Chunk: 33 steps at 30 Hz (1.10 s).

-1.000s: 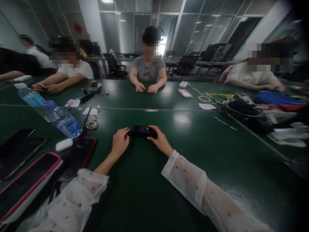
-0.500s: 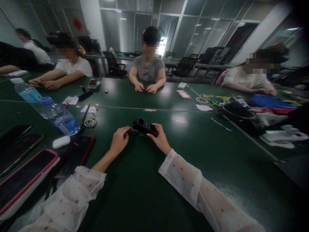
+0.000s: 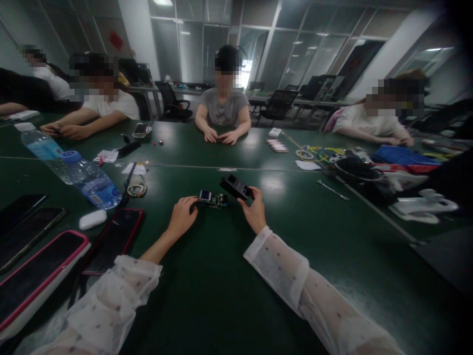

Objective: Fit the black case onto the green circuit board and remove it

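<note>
Between my hands lies a small circuit board (image 3: pixel 213 199) with a little screen at its left end, its electronics exposed. My left hand (image 3: pixel 184 213) is closed at the board's left end, thumb and fingers gripping its edge. A black plastic cover (image 3: pixel 236 186) with a rectangular window is held in my right hand (image 3: pixel 254 209), pinched at its right end. The cover is tilted and raised, to the right of the board and apart from it. Both hands are over the green table (image 3: pixel 221 276).
To the left are two water bottles (image 3: pixel 92 182), a white earphone case (image 3: pixel 92 219) and several phones (image 3: pixel 114 241). A wrench (image 3: pixel 332 190) and a heap of cables (image 3: pixel 318 154) lie to the right. A person (image 3: pixel 223 106) sits opposite, with others at the sides.
My right hand has lifted the black cover off the circuit board, up and to the right, baring the board and its screen. My left hand has stayed at the board's left end.
</note>
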Each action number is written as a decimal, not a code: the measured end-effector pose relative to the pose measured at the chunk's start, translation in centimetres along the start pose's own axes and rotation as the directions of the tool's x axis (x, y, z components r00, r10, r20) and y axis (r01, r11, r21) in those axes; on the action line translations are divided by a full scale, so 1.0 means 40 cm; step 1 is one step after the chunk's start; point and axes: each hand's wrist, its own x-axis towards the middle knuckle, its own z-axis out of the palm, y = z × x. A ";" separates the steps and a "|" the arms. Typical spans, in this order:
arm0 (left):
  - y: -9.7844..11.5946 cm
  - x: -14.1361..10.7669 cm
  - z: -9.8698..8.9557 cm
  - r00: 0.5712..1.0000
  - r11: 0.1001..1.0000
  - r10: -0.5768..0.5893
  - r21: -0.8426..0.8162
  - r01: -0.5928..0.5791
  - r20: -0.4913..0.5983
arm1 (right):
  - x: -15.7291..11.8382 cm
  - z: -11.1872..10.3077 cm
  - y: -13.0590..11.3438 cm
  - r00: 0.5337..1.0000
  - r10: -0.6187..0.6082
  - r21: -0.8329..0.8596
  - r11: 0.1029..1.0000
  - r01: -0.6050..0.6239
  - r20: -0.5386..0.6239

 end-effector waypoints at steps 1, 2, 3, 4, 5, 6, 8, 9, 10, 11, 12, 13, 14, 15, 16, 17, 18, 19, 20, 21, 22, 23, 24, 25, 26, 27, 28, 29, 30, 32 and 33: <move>0.000 0.000 0.001 1.000 1.000 -0.003 0.004 0.003 0.002 | 0.003 -0.005 0.009 1.000 0.015 -0.038 0.999 -0.015 -0.012; 0.000 0.000 0.002 1.000 1.000 -0.006 0.008 0.006 0.004 | 0.006 -0.009 0.018 0.999 0.030 -0.077 0.996 -0.033 -0.030; 0.000 0.000 0.002 1.000 1.000 -0.008 0.011 0.008 0.005 | 0.008 -0.012 0.026 0.998 0.047 -0.117 0.992 -0.051 -0.040; 0.000 0.000 0.003 1.000 1.000 -0.010 0.014 0.009 0.007 | 0.010 -0.013 0.033 0.997 0.063 -0.155 0.986 -0.069 -0.043; 0.001 -0.001 0.003 1.000 1.000 -0.009 0.016 0.009 0.007 | 0.011 -0.013 0.038 0.996 0.079 -0.189 0.978 -0.084 -0.037; 0.002 -0.001 0.002 1.000 1.000 -0.007 0.019 0.007 0.008 | 0.011 -0.012 0.041 0.996 0.091 -0.219 0.971 -0.094 -0.023; 0.007 -0.002 -0.001 1.000 1.000 -0.003 0.026 0.003 0.009 | 0.009 -0.011 0.045 0.995 0.100 -0.270 0.958 -0.096 0.003; 0.011 -0.003 -0.004 1.000 1.000 -0.004 0.030 0.003 0.011 | 0.008 -0.010 0.045 0.995 0.097 -0.292 0.952 -0.089 0.012; 0.014 -0.003 -0.007 1.000 0.999 -0.007 0.033 0.006 0.010 | 0.007 -0.009 0.044 0.996 0.092 -0.308 0.948 -0.082 0.019; 0.017 -0.003 -0.009 1.000 0.999 -0.010 0.033 0.010 0.015 | 0.006 -0.009 0.044 0.996 0.087 -0.320 0.944 -0.075 0.024; 0.019 -0.003 -0.012 1.000 0.999 -0.014 0.031 0.014 0.019 | 0.004 -0.009 0.043 0.996 0.083 -0.327 0.943 -0.069 0.027; 0.020 -0.003 -0.013 1.000 0.999 -0.019 0.027 0.019 0.024 | 0.003 -0.008 0.043 0.996 0.080 -0.328 0.943 -0.065 0.032; 0.019 -0.003 -0.014 0.999 0.999 -0.024 0.021 0.024 0.029 | 0.002 -0.008 0.042 0.997 0.077 -0.327 0.943 -0.062 0.032; 0.018 -0.002 -0.014 0.999 0.999 -0.029 0.014 0.029 0.032 | 0.002 -0.008 0.042 0.997 0.072 -0.326 0.943 -0.059 0.028; 0.016 -0.002 -0.013 0.999 0.999 -0.033 0.006 0.032 0.034 | 0.001 -0.008 0.042 0.998 0.066 -0.327 0.944 -0.055 0.023; 0.013 -0.001 -0.012 0.999 0.999 -0.034 -0.002 0.035 0.034 | 0.001 -0.008 0.042 0.998 0.060 -0.328 0.943 -0.050 0.018; 0.010 0.000 -0.011 0.999 0.999 -0.035 -0.009 0.035 0.033 | 0.002 -0.008 0.042 0.998 0.054 -0.330 0.943 -0.046 0.015; 0.007 0.001 -0.010 0.999 0.999 -0.033 -0.017 0.033 0.032 | 0.002 -0.009 0.042 0.999 0.051 -0.333 0.942 -0.044 0.013; 0.004 0.002 -0.008 0.999 0.999 -0.031 -0.024 0.031 0.030 | 0.003 -0.009 0.041 0.999 0.050 -0.336 0.941 -0.043 0.013; 0.002 0.002 -0.008 0.999 0.999 -0.028 -0.030 0.029 0.030 | 0.004 -0.009 0.042 0.999 0.051 -0.337 0.941 -0.042 0.016; 0.001 0.003 -0.007 0.999 0.999 -0.026 -0.036 0.027 0.029 | 0.005 -0.010 0.042 0.999 0.051 -0.336 0.941 -0.041 0.019; 0.000 0.003 -0.007 0.999 0.999 -0.025 -0.041 0.026 0.028 | 0.006 -0.010 0.043 0.999 0.049 -0.334 0.942 -0.039 0.022; -0.001 0.002 -0.007 0.999 0.999 -0.024 -0.046 0.025 0.028 | 0.007 -0.011 0.044 0.999 0.045 -0.328 0.944 -0.035 0.023; -0.001 0.002 -0.007 0.999 0.998 -0.025 -0.050 0.026 0.028 | 0.007 -0.011 0.045 0.999 0.043 -0.320 0.947 -0.033 0.022; -0.001 0.001 -0.007 0.999 0.998 -0.027 -0.053 0.028 0.027 | 0.007 -0.010 0.047 0.999 0.043 -0.311 0.950 -0.035 0.018; 0.000 0.000 -0.008 0.999 0.998 -0.030 -0.057 0.031 0.026 | 0.008 -0.010 0.048 0.999 0.045 -0.299 0.954 -0.039 0.013; 0.001 -0.001 -0.009 0.999 0.997 -0.033 -0.062 0.034 0.026 | 0.008 -0.010 0.050 0.999 0.049 -0.280 0.959 -0.045 0.007; 0.002 -0.001 -0.010 0.999 0.997 -0.036 -0.066 0.038 0.027 | 0.008 -0.009 0.051 0.999 0.054 -0.253 0.966 -0.052 0.001; 0.003 -0.002 -0.012 0.999 0.997 -0.039 -0.070 0.041 0.027 | 0.008 -0.009 0.051 0.998 0.058 -0.217 0.974 -0.058 -0.006; 0.005 -0.002 -0.014 0.999 0.996 -0.046 -0.073 0.048 0.026 | 0.007 -0.007 0.048 0.998 0.067 -0.126 0.990 -0.069 -0.019; 0.005 -0.002 -0.014 0.999 0.996 -0.048 -0.074 0.050 0.025 | 0.006 -0.006 0.044 0.997 0.070 -0.074 0.995 -0.071 -0.020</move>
